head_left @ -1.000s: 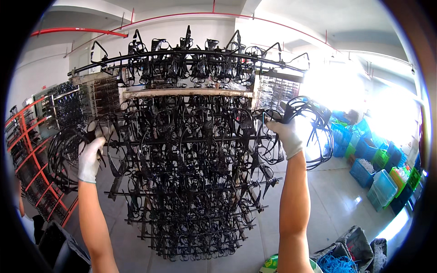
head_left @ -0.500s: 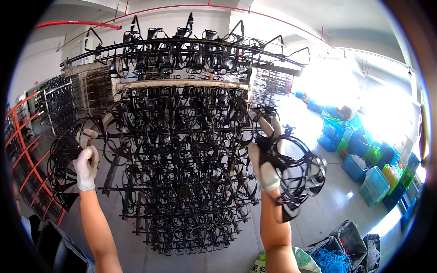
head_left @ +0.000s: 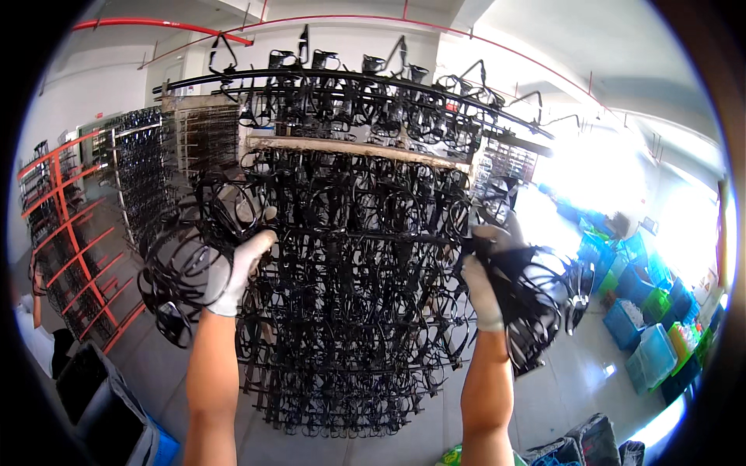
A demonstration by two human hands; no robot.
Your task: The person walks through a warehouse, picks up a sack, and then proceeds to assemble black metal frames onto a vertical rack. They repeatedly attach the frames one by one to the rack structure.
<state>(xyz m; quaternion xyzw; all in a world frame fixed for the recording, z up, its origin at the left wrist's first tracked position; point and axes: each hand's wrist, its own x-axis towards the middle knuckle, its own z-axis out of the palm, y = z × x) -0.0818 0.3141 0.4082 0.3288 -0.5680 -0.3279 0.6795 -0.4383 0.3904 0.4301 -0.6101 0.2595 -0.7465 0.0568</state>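
A tall hanging rack (head_left: 342, 311) stands before me, its several tiers of dark rods crowded with black looped plastic frames. At its left side, my white-gloved left hand (head_left: 233, 272) is closed on a bunch of these frames (head_left: 180, 272), which fans out to the left of the wrist. The thumb points up toward a rod. My gloved right hand (head_left: 486, 279) grips another bunch of black looped frames (head_left: 536, 299) at the right end of the same tier, and the loops droop over the outer side of the wrist. The bunches partly hide the fingers of both hands.
An orange-red rack (head_left: 66, 210) and more loaded racks (head_left: 140, 171) stand at left. Grey bins (head_left: 109, 404) lie low at left, with part of a person (head_left: 35, 334) beyond. Blue and green crates (head_left: 653, 357) line the right side; dark bags (head_left: 594, 443) sit lower right.
The view has turned slightly left. My left hand has moved inward from the rod's left end to the rack's front, with its bunch. My right hand stays near the right end, its bunch swung lower.
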